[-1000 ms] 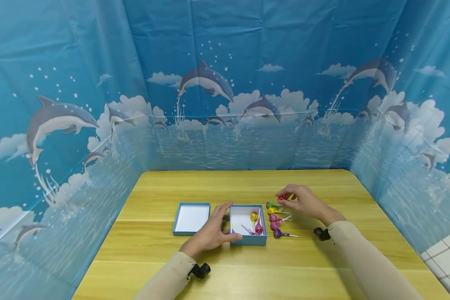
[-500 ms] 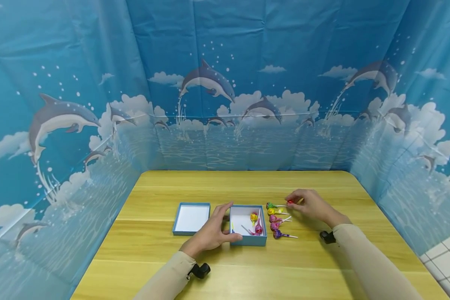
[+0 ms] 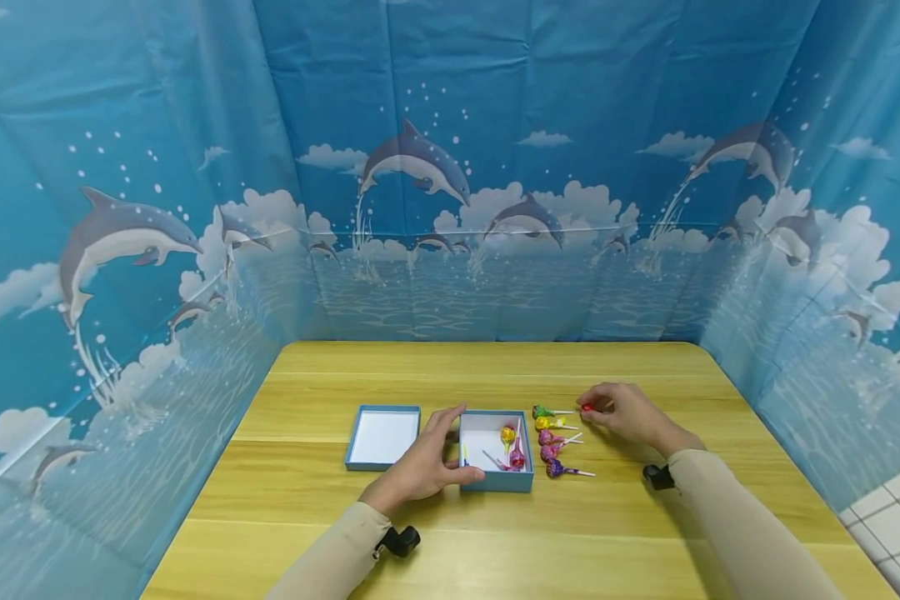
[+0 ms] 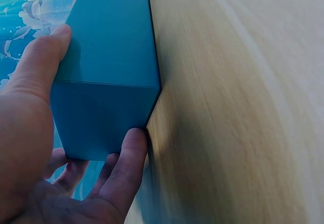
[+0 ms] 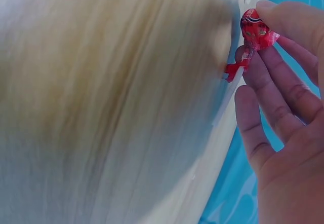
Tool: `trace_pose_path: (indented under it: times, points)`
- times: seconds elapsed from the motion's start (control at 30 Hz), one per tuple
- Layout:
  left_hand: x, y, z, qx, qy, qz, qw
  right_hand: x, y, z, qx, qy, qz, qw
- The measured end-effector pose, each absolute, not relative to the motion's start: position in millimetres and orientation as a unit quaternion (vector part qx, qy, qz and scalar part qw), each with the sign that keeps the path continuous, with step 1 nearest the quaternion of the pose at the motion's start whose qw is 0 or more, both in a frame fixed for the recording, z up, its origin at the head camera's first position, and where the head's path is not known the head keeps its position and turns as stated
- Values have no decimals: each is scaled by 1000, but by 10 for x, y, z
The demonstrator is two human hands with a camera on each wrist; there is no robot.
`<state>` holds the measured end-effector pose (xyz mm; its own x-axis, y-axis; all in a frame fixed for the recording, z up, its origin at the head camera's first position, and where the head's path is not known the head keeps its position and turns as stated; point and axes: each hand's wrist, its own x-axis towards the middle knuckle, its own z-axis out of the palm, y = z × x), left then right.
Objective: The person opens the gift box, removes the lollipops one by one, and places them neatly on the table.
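My left hand (image 3: 420, 468) holds the left side of an uncovered blue box (image 3: 498, 482), its thumb at the near corner. In the left wrist view, the thumb and fingers span the box's blue walls (image 4: 109, 41). Inside the box lie several lollipops, among them a yellow lollipop (image 3: 507, 433) and a pink lollipop (image 3: 517, 457). To the right, my right hand (image 3: 633, 417) pinches a red-wrapped lollipop (image 5: 257, 30) by its head, low over the table; its white stick points away from the palm. Whether that stick touches the table I cannot tell.
Between the box and my right hand lies a column of loose lollipops: a green lollipop (image 3: 540, 411), a yellow one, two pink ones and a purple lollipop (image 3: 556, 468). A shallow blue lid (image 3: 382, 437) with a white inside lies left of my left hand. Dolphin-print curtains (image 3: 450, 283) surround the wooden table (image 3: 330, 375).
My right hand has moved right and slightly nearer with the red lollipop, away from the green one, whose stick now shows fully. My left hand and the box have stayed put.
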<state>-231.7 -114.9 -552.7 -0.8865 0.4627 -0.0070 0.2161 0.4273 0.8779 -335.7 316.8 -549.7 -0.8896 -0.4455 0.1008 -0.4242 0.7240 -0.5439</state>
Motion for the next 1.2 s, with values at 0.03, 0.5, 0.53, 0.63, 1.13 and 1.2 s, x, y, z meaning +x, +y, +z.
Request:
trace_pose_path:
  times: [0.03,0.5,0.53,0.63,1.13,1.2]
  points:
    - [-2318,-1149,-5528,204,835,496,124,-3360,3167,-5503,-233,929,-288,20]
    - [-2317,-1150,-5531,204,834,496,126,-3311,3117,-5504,-227,927,-298,22]
    - [-2319,-1150,-5532,203,835,495,126,-3311,3116,-5505,-225,927,-299,21]
    - [-2324,-1149,-5533,199,837,494,126,-3313,3114,-5505,-228,927,-297,19]
    - [-2318,-1148,-5524,206,845,480,116,-3220,2979,-5417,-247,924,-289,-35]
    - [-2317,-1149,-5522,207,847,476,115,-3205,2941,-5396,-255,923,-285,-44]
